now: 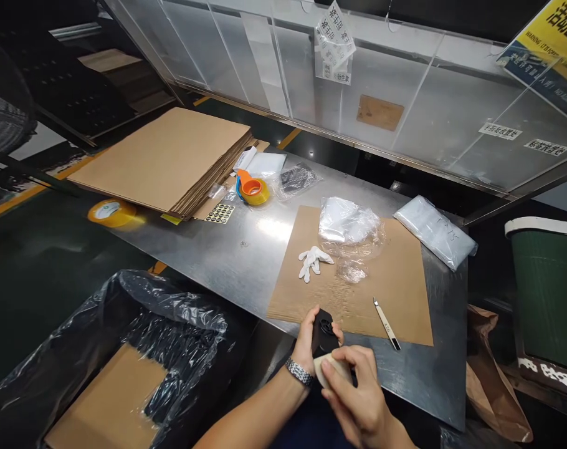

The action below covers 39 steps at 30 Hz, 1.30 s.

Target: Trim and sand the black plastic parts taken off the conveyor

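Near the front edge of the metal table, my left hand is wrapped round a black, phone-sized object with a round, ringed part on its upper face. My right hand pinches a cream-coloured, rounded pad between thumb and fingers. The pad is at the object's lower end and hides part of it; whether they touch, I cannot tell. Beyond my hands lies a cardboard sheet, bearing a crumpled white glove and a slim, pale-handled tool with a metal tip.
Clear plastic bags lie on the cardboard, with a white packet to its right. Leftward are a tape dispenser, a sticker sheet, a tape roll and stacked cardboard. A black-lined bin stands lower left.
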Available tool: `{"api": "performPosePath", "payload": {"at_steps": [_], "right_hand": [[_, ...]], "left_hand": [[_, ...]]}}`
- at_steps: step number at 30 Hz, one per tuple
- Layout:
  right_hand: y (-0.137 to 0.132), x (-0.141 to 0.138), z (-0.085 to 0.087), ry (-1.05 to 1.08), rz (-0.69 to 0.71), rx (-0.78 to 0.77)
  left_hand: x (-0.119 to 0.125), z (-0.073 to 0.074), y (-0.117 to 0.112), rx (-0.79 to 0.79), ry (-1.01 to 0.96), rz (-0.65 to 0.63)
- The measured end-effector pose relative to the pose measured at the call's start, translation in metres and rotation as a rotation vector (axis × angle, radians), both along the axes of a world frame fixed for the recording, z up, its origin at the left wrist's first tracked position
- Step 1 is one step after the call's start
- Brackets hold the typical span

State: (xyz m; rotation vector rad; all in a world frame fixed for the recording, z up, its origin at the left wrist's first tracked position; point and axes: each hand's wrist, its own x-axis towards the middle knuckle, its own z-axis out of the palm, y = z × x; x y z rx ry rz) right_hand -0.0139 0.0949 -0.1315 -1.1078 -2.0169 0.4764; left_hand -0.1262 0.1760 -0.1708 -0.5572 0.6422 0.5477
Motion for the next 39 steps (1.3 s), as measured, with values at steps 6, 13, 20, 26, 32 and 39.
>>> {"api": "performPosePath", "payload": {"at_steps": [6, 13, 20, 26, 32, 39], "right_hand": [[-0.008, 0.019, -0.04, -0.106, -0.094, 0.12], [0.023, 0.055, -0.144, -0.133, -0.379, -0.182], [0.05, 0.046, -0.137, -0.039, -0.457, -0.298], [0.043, 0.021, -0.047, 0.411, -0.277, -0.544], [0.051, 0.023, -0.022, 0.698, -0.17, -0.729], [0.05, 0.036, -0.011, 0.703, 0.084, -0.793]], "left_hand": [[-0.007, 0.002, 0.009, 0.005, -0.037, 0.055], [-0.014, 0.008, 0.009, 0.516, 0.092, 0.022], [-0.02, 0.017, -0.004, 0.815, 0.576, -0.059], [-0.024, 0.024, -0.005, 0.996, 0.923, -0.168], [-0.029, 0.052, 0.001, 1.043, 0.708, -0.305], [-0.033, 0.074, -0.002, 1.052, 0.496, -0.459]]}}
